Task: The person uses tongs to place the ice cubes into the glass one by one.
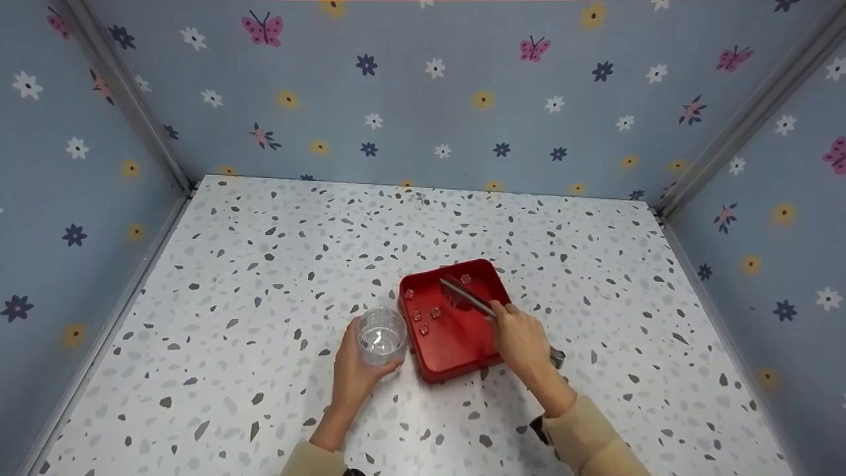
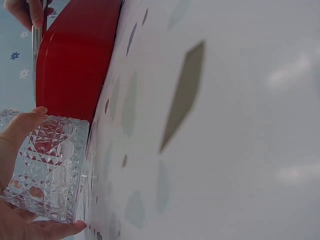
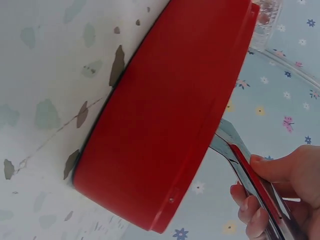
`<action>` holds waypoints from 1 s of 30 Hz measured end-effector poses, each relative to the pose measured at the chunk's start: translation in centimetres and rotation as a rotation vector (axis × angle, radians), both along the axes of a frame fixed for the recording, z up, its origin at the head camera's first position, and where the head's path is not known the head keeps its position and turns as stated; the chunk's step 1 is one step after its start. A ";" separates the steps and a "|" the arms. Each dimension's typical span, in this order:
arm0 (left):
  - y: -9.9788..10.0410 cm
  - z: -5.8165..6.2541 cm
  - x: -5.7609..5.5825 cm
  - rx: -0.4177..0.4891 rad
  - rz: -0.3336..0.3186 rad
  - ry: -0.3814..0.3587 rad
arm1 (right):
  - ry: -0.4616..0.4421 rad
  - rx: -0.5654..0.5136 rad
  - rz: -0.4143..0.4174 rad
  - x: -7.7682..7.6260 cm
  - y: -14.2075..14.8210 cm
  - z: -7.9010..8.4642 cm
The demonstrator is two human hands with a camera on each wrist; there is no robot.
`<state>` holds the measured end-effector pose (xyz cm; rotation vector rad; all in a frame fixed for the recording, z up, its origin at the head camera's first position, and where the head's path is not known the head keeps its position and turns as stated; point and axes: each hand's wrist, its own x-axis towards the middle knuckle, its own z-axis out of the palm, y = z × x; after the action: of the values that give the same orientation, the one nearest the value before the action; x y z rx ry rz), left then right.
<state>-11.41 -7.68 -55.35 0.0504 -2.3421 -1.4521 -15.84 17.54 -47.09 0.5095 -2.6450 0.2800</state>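
Speckled tabletop (image 1: 218,317); left hand (image 1: 354,371) round clear glass (image 1: 381,336); right hand (image 1: 524,338) round tongs (image 1: 470,299) over red tray (image 1: 456,348)

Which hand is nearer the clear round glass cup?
Left. The left hand grips the cup; the right hand, holding silver metal tongs, is across the red rectangular plastic tray.

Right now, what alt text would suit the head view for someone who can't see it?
A person's right fingers hold metal tongs over a red tray of small clear pieces on a speckled white table; the left fingers hold a clear glass beside the tray.
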 end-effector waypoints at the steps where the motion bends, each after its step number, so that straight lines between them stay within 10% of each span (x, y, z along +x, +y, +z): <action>1: 0.0 0.0 0.0 0.002 -0.001 -0.001 | -0.001 -0.008 0.004 0.2 0.0 0.2; 30: 0.0 0.2 -0.1 -0.017 0.001 -0.048 | 0.082 -0.119 0.177 4.4 -2.5 3.4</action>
<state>-11.47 -7.69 -55.14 0.0833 -2.3919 -1.4458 -11.43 14.99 -43.69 0.7017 -2.4892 0.4570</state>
